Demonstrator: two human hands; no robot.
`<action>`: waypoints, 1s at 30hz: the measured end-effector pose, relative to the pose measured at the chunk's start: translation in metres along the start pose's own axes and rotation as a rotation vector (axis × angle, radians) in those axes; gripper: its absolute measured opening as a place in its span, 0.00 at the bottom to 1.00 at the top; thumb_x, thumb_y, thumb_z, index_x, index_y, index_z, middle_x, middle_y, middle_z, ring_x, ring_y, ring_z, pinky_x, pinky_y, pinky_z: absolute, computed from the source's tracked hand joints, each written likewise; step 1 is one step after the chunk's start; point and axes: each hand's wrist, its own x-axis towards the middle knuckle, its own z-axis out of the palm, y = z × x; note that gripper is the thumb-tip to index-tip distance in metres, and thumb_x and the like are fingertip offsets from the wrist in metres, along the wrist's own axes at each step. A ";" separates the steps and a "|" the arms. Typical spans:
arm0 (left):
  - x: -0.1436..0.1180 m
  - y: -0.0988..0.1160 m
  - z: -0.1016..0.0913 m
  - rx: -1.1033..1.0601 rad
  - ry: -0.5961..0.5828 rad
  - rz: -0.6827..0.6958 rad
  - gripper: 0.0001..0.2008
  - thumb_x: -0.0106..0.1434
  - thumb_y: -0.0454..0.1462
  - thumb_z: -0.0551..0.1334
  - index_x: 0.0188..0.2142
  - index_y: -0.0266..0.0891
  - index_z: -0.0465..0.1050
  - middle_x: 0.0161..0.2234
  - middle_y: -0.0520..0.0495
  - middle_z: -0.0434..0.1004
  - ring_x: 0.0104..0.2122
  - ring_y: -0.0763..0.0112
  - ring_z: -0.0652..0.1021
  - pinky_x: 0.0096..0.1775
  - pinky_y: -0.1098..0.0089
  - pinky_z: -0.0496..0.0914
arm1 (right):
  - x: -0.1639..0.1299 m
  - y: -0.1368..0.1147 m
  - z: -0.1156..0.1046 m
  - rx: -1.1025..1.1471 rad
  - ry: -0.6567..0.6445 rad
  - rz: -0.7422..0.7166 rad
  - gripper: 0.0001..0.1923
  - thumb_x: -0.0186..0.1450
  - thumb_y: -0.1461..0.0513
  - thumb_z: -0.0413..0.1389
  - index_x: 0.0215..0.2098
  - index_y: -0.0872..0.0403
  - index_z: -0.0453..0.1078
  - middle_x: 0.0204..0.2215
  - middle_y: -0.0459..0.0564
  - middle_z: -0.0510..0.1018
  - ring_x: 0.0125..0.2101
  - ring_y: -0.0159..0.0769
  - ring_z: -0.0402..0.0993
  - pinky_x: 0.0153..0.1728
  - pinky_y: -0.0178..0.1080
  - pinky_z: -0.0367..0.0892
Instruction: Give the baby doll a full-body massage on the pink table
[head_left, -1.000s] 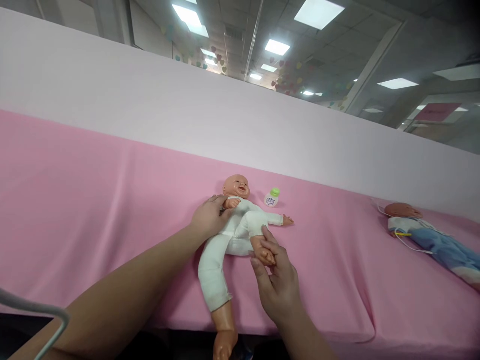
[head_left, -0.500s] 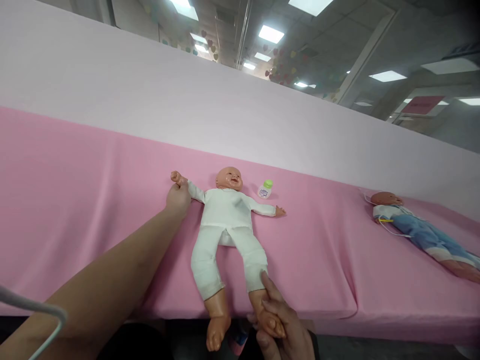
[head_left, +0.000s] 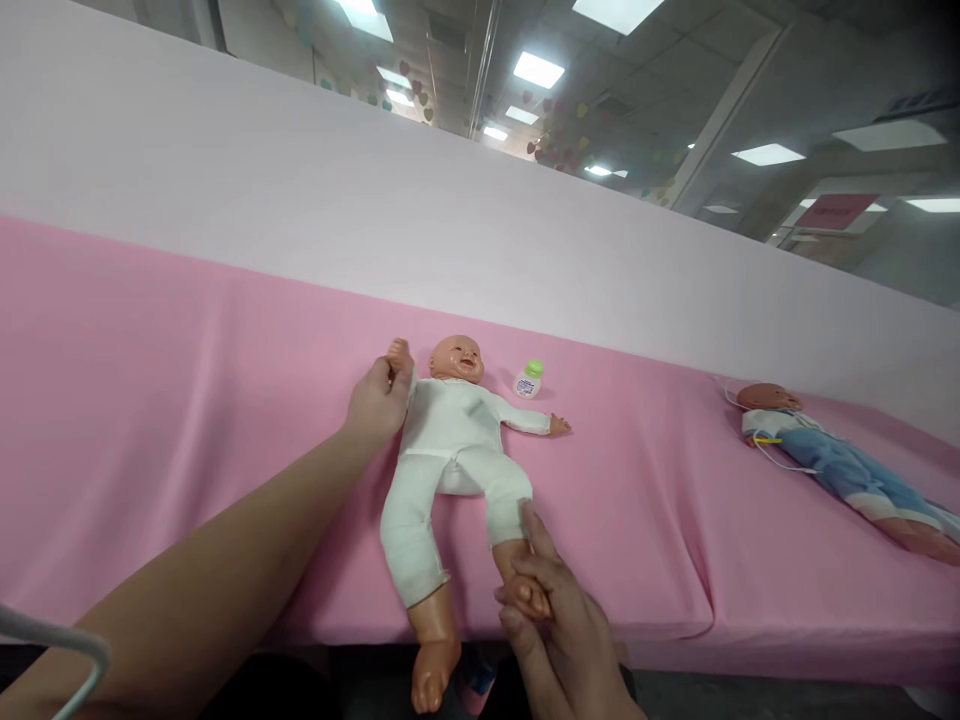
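A baby doll (head_left: 450,440) in a white suit lies on its back on the pink sheet (head_left: 150,400), head toward the far wall. My left hand (head_left: 377,400) grips the doll's arm on the left side and holds it raised beside the head. My right hand (head_left: 551,610) is closed around the doll's foot on the right side near the table's front edge, with that knee slightly bent. The doll's other arm lies stretched out to the right. Its other leg hangs past the front edge.
A small white bottle with a green cap (head_left: 528,378) stands just right of the doll's head. A second doll (head_left: 832,455) in blue clothes lies at the far right with a thin cord on it. A pale partition (head_left: 375,220) runs behind the table.
My left hand has swung the doll's arm from stretched out sideways up toward its head. My right hand has pushed the foot back up the table, bending the knee a little.
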 end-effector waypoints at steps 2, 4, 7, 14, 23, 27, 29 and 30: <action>-0.008 0.004 0.005 0.178 -0.098 0.210 0.15 0.73 0.48 0.57 0.49 0.44 0.75 0.48 0.41 0.83 0.49 0.50 0.80 0.51 0.56 0.71 | 0.020 -0.004 -0.005 -0.030 -0.053 -0.004 0.16 0.74 0.59 0.54 0.59 0.50 0.66 0.67 0.65 0.70 0.64 0.53 0.72 0.50 0.44 0.80; -0.013 0.005 0.012 0.283 -0.175 0.370 0.15 0.71 0.45 0.59 0.53 0.45 0.75 0.54 0.41 0.81 0.55 0.50 0.77 0.55 0.56 0.70 | 0.040 -0.006 -0.007 -0.044 -0.083 -0.012 0.15 0.74 0.60 0.54 0.59 0.50 0.66 0.64 0.63 0.74 0.68 0.52 0.66 0.53 0.44 0.79; -0.017 0.001 0.018 0.366 -0.217 0.487 0.20 0.70 0.41 0.61 0.59 0.45 0.74 0.60 0.42 0.78 0.61 0.51 0.73 0.61 0.56 0.66 | 0.067 -0.005 -0.005 -0.045 -0.095 -0.021 0.14 0.75 0.59 0.54 0.58 0.50 0.66 0.59 0.62 0.79 0.69 0.50 0.63 0.54 0.44 0.77; -0.018 -0.003 0.020 0.399 -0.219 0.528 0.20 0.72 0.43 0.60 0.60 0.43 0.74 0.59 0.42 0.79 0.61 0.52 0.74 0.61 0.55 0.67 | 0.101 0.007 0.016 0.000 -0.086 0.021 0.11 0.75 0.59 0.52 0.54 0.49 0.66 0.57 0.59 0.80 0.71 0.50 0.58 0.55 0.47 0.76; -0.004 -0.005 0.009 0.271 -0.160 0.323 0.15 0.71 0.45 0.58 0.52 0.44 0.76 0.51 0.42 0.82 0.51 0.51 0.80 0.51 0.58 0.71 | 0.056 -0.003 0.002 0.084 -0.076 0.030 0.16 0.74 0.59 0.54 0.59 0.50 0.66 0.72 0.64 0.61 0.67 0.52 0.68 0.48 0.42 0.80; 0.016 -0.015 -0.007 0.089 -0.010 0.025 0.18 0.72 0.53 0.56 0.41 0.44 0.73 0.39 0.44 0.83 0.41 0.53 0.81 0.41 0.61 0.71 | 0.023 -0.003 -0.011 0.125 -0.131 0.024 0.15 0.74 0.59 0.56 0.58 0.49 0.66 0.73 0.62 0.61 0.64 0.52 0.72 0.46 0.41 0.82; 0.022 -0.019 -0.014 0.036 0.052 -0.105 0.18 0.71 0.54 0.56 0.38 0.43 0.72 0.36 0.43 0.81 0.39 0.52 0.81 0.38 0.61 0.71 | 0.008 0.002 -0.015 0.117 -0.172 0.012 0.17 0.73 0.58 0.58 0.59 0.48 0.66 0.71 0.62 0.65 0.63 0.53 0.73 0.48 0.42 0.82; 0.024 -0.020 -0.017 0.016 0.072 -0.162 0.18 0.71 0.54 0.56 0.37 0.43 0.72 0.36 0.42 0.81 0.38 0.51 0.81 0.37 0.60 0.70 | 0.000 0.004 -0.016 0.109 -0.182 0.011 0.17 0.72 0.58 0.59 0.59 0.48 0.67 0.70 0.62 0.67 0.63 0.53 0.73 0.49 0.43 0.81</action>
